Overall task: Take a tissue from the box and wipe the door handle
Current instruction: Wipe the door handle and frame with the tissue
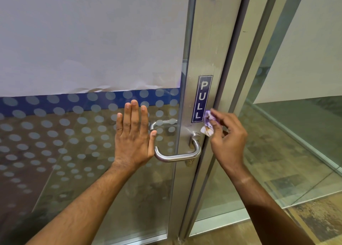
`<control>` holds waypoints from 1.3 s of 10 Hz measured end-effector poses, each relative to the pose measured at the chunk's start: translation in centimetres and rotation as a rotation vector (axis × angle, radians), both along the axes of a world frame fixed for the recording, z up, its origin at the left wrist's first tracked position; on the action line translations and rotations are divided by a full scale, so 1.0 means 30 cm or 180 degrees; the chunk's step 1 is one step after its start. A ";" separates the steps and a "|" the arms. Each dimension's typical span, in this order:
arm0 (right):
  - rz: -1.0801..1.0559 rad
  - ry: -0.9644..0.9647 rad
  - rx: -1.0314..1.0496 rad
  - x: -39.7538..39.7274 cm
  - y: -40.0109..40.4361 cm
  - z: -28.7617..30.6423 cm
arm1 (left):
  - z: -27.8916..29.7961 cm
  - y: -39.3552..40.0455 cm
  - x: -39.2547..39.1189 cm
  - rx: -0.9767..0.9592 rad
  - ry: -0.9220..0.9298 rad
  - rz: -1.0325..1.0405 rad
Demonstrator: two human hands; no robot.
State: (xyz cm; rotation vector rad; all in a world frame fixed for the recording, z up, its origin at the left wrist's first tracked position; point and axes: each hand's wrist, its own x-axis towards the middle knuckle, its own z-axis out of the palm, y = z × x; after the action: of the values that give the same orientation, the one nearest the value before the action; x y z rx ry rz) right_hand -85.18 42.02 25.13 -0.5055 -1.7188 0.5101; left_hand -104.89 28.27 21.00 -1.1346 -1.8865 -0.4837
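Note:
A brushed-steel lever door handle sticks out from the metal door frame, bending left across the glass. My right hand pinches a small crumpled white tissue with brownish marks against the frame, just above and right of the handle's base, below a blue PULL sticker. My left hand lies flat on the glass door, fingers spread upward, its thumb close to the handle's left end. No tissue box is in view.
The glass door carries frosted dots, a blue band and a large white paper sheet above. A second handle shows through the glass. To the right are another glass panel and patterned floor.

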 end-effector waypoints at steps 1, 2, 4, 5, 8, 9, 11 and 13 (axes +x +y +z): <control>0.0159 -0.0406 0.0079 -0.003 -0.005 -0.006 | -0.001 -0.001 0.001 -0.0020 -0.0033 -0.0024; 0.0185 -0.0805 0.0296 -0.002 -0.009 -0.006 | 0.000 -0.002 0.002 -0.0033 -0.0062 -0.0031; -0.0056 -0.1228 0.0744 -0.022 -0.024 -0.039 | -0.002 -0.004 0.001 -0.0041 -0.0072 -0.0032; -0.0156 -0.1276 0.0837 -0.038 -0.037 -0.066 | -0.002 -0.002 0.000 -0.0040 -0.0054 -0.0015; -0.0391 -0.1249 0.0875 -0.077 -0.058 -0.128 | -0.004 -0.001 -0.001 -0.0049 -0.0059 -0.0013; -0.0419 -0.1080 0.0839 -0.079 -0.054 -0.125 | -0.003 -0.002 0.000 -0.0056 -0.0066 -0.0002; -0.0468 -0.1180 0.0917 -0.114 -0.078 -0.115 | -0.001 -0.002 0.001 -0.0076 -0.0078 0.0000; -0.0431 -0.1345 0.0926 -0.081 -0.067 -0.106 | 0.001 -0.007 0.003 -0.0082 -0.0092 0.0014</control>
State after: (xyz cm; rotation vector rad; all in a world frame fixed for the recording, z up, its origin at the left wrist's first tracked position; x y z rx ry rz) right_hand -87.62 39.99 21.94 -0.5391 -2.1006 0.0495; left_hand -104.79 28.07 21.02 -1.1454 -1.9248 -0.4769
